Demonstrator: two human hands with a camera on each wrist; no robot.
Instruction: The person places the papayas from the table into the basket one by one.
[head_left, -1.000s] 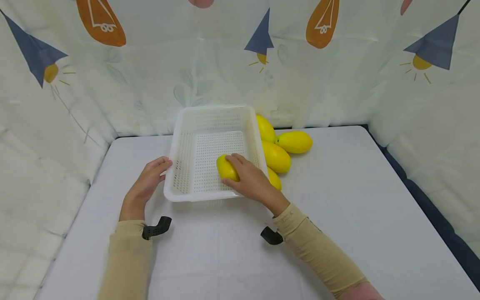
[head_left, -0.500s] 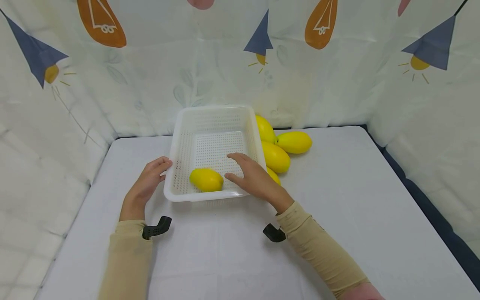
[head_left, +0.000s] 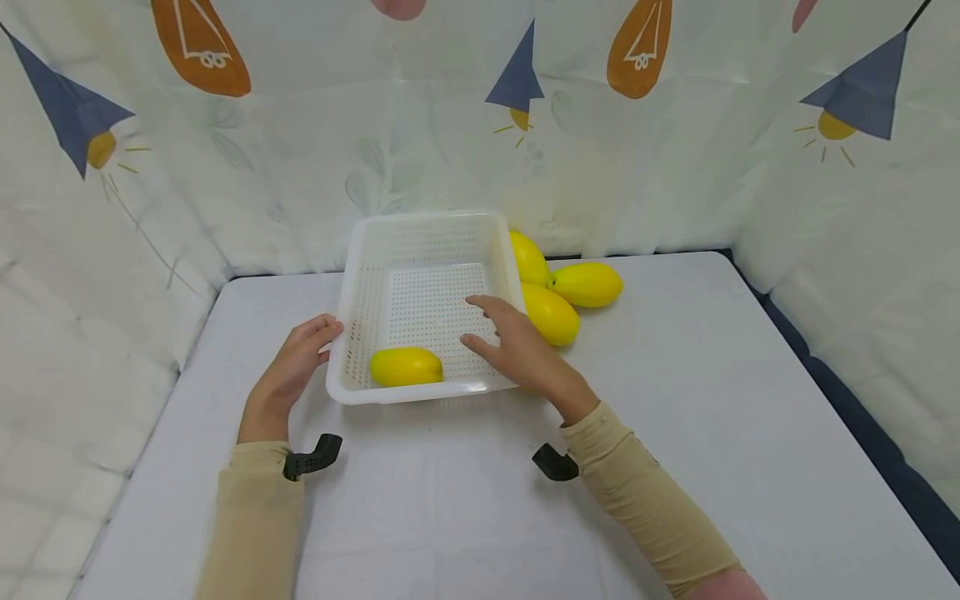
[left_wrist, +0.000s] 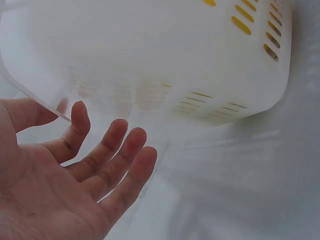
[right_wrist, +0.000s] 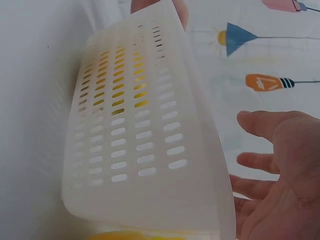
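A white perforated plastic basket (head_left: pixel 397 397) stands on the table. In its near left corner lies one yellow, mango-like fruit (head_left: pixel 406 367). My left hand (head_left: pixel 298 358) is at the basket's left side; in the left wrist view its thumb and index finger pinch the rim, while the other fingers (left_wrist: pixel 142 162) stay off the wall. Over the basket's right side is my right hand (head_left: pixel 521 350), thumb and fingers spread with nothing between them. The right wrist view shows that hand beyond the basket rim (right_wrist: pixel 220 165).
Against the basket's right side lie more yellow fruits: one far back (head_left: pixel 528 258), one pointing right (head_left: pixel 587 285) and one nearer (head_left: pixel 551 315). A white cloth covers the table (head_left: pixel 435 500). Behind it hangs a patterned curtain (head_left: pixel 300 167).
My right hand has let go of the yellow fruit, which moved left to the basket's near left corner. The hand has then shifted right. The left hand keeps its place at the rim.
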